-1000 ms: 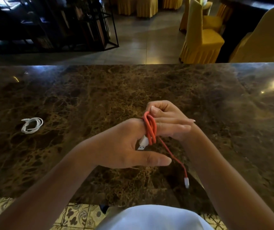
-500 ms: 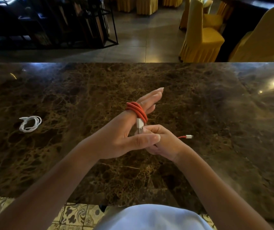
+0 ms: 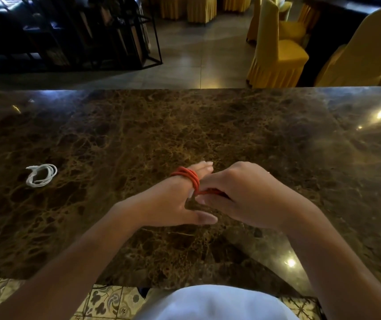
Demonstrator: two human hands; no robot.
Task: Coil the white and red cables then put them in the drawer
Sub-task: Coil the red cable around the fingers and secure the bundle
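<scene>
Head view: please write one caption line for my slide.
Right hand winds red cable around left hand; coiled white cable lies on marble table.

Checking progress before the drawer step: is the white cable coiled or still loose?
Coiled: the white cable lies in a small bundle of loops on the marble table, untouched.

Polished marble counter [image 3: 138, 135]: brown, veined, glossy, reflecting lamp points. Red cable [image 3: 188, 175]: matt, smooth sheath, round section; white plastic plug [image 3: 191, 193] at one end. White cable [image 3: 40, 175]: smooth plastic sheath, slight sheen. Yellow chair covers [image 3: 277, 54]: cloth, pleated, matt. Black rack [image 3: 148, 42]: thin metal bars. Floor tiles [image 3: 196, 54]: smooth, semi-gloss. Patterned tiles [image 3: 106, 301]: glazed look.
</scene>
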